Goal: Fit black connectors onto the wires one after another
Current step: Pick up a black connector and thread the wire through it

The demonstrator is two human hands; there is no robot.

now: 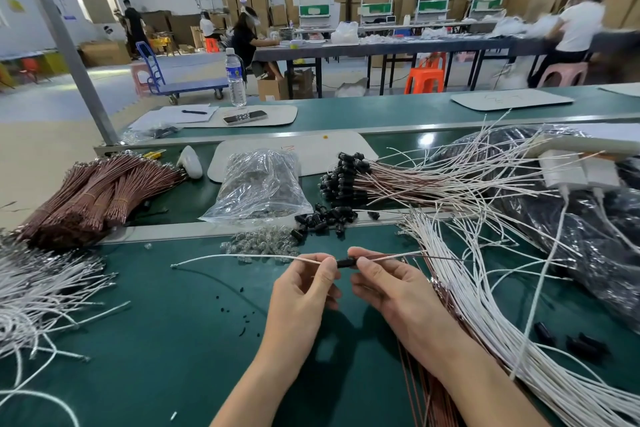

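Observation:
A small black connector (345,263) sits between my two hands above the green table (166,322). My left hand (304,284) pinches a white wire (235,256) that runs out to the left, right beside the connector. My right hand (384,284) pinches the connector's right end, where a thin wire (398,256) leads off to the right. Loose black connectors (322,220) lie in a heap just beyond my hands. Wires with connectors fitted (346,180) are piled behind that heap.
White wire bundles lie at the left (38,291) and right (485,305). Brown wire bundles (90,191) sit far left. A clear bag (259,184) and small clear parts (263,241) lie ahead. A black plastic bag (588,236) fills the right. Other people work at tables behind.

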